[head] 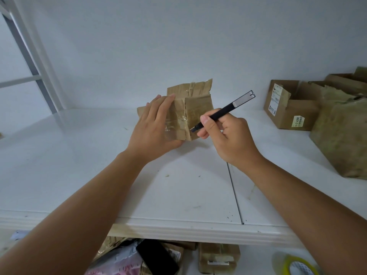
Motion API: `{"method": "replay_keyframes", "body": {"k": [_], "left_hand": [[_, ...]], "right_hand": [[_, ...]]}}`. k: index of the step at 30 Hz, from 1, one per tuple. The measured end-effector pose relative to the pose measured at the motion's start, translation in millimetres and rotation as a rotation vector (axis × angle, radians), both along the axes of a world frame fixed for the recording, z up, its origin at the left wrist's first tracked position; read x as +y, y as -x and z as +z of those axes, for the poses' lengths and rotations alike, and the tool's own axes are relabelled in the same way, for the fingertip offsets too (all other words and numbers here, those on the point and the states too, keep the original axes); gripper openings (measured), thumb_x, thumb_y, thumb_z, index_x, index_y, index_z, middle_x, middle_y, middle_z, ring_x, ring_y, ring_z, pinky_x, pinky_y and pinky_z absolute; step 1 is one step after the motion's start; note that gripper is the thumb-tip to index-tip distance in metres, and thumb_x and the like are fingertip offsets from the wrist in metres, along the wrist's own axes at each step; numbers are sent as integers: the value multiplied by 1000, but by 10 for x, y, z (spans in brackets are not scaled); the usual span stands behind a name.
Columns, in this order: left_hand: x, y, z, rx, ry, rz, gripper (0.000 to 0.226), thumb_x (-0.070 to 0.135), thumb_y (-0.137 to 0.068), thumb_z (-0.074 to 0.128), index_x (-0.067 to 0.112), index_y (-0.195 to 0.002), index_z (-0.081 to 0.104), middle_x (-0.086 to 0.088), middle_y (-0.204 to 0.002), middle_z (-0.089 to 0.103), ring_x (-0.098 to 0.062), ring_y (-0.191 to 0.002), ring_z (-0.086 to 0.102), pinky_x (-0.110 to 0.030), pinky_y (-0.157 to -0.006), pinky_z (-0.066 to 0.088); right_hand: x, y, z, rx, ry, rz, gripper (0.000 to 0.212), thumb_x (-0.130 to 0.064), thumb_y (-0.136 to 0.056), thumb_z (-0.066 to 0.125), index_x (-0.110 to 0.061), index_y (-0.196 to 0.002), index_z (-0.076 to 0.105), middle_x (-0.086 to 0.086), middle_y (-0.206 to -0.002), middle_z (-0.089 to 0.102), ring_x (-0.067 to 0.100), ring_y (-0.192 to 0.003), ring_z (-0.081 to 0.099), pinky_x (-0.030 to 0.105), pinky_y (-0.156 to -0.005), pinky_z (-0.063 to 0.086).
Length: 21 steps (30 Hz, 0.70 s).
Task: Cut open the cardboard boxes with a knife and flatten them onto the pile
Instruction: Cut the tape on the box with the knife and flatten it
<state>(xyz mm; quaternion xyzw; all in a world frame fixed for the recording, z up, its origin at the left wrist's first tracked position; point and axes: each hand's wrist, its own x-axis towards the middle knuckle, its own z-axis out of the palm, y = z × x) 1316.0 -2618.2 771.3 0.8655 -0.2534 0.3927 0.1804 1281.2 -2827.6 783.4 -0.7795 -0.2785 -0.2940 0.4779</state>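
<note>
A small brown cardboard box (195,112), wrapped in clear tape, stands on the white table (79,159) near its middle, one flap raised at the back. My left hand (153,126) grips its left side, fingers spread over the top. My right hand (228,135) holds a slim black knife (224,110) like a pen. The knife's tip touches the box's near right corner edge, low down.
Several open and crumpled cardboard boxes (292,110) crowd the table's right side, the nearest one (341,139) large. Below the table's front edge lie flattened cardboard (218,257), a black phone (156,257), plastic packaging and a yellow tape roll (297,264). A white wall stands behind.
</note>
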Motion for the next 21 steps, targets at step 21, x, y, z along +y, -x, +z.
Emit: {"method": "replay_keyframes", "body": {"k": [21], "left_hand": [[-36,-2,-26,-152,-96,146,98,57,-68,66,16,-151,35,-7,-137,50,-34,-122,48,-46,-104,34]], "right_hand": [[-13,-15,4,-59,51,-94,28,-32,-97,49,-10,-92,66,-11,-67,68,4,-67,68,38,-68,57]]}}
